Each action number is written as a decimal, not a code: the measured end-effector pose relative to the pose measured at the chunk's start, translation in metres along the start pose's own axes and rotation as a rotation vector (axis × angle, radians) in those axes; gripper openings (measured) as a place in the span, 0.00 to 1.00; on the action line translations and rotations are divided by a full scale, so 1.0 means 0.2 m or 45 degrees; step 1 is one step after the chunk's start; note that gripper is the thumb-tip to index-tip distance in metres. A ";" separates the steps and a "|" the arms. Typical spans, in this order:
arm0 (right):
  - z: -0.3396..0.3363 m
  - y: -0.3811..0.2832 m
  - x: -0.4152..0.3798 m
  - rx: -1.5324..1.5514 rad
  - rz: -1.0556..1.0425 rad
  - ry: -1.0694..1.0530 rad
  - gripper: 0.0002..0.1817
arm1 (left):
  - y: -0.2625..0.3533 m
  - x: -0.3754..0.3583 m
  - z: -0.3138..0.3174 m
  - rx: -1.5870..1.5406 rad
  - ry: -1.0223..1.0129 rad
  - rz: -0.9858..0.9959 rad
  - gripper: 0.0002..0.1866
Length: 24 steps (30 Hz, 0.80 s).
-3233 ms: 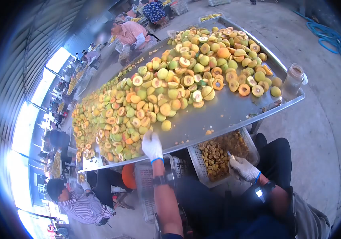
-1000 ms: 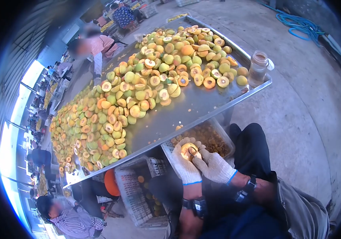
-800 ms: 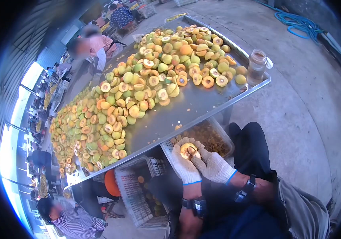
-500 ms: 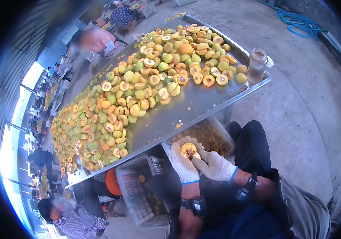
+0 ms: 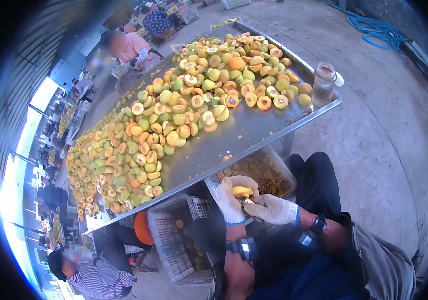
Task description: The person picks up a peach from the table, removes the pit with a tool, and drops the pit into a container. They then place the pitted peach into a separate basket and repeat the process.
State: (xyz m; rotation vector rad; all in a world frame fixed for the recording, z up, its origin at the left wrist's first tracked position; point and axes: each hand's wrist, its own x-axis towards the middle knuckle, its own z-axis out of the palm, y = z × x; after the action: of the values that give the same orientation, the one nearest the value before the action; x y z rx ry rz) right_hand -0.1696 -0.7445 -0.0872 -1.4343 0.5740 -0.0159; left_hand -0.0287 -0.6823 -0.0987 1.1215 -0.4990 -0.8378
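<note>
My left hand [image 5: 230, 201], in a white knitted glove, curls around a yellow peach half [image 5: 242, 191]. Close against it, my gloved right hand [image 5: 275, 209] has its fingers pinched together at the fruit's lower edge. A small dark and shiny bit shows between the hands, but I cannot make out what the right fingers grip. Both hands are over a clear plastic bin [image 5: 286, 175] of brown scraps, below the edge of a metal table [image 5: 199, 162]. A large heap of halved peaches [image 5: 174, 112] covers much of that table.
A clear jar [image 5: 323, 82] stands on the table's right corner. A white crate [image 5: 166, 235] with some fruit sits below, by an orange stool [image 5: 143, 228]. Other people work at the left, one in a striped shirt [image 5: 101, 280]. A blue hose [image 5: 374, 30] lies on the floor.
The peach half has turned in my left hand, from its cut, brownish face showing to its smooth yellow side. My right fingers have shifted slightly down along it.
</note>
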 end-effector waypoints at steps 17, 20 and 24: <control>-0.14 0.15 0.01 0.739 0.111 -0.350 0.22 | -0.04 0.00 -0.12 0.148 0.291 0.312 0.20; -0.16 0.19 0.03 0.685 0.238 -0.169 0.23 | 0.23 -0.07 -0.28 0.367 0.648 0.461 0.11; -0.20 0.14 0.02 0.649 0.223 -0.039 0.24 | 0.45 -0.15 -0.78 1.274 1.197 0.470 0.18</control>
State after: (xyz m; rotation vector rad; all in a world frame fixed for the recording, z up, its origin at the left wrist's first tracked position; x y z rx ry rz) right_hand -0.1902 -0.7777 -0.1154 -0.8862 0.6163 -0.0009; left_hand 0.0965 -0.5509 -0.0726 2.0709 -0.2829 0.3903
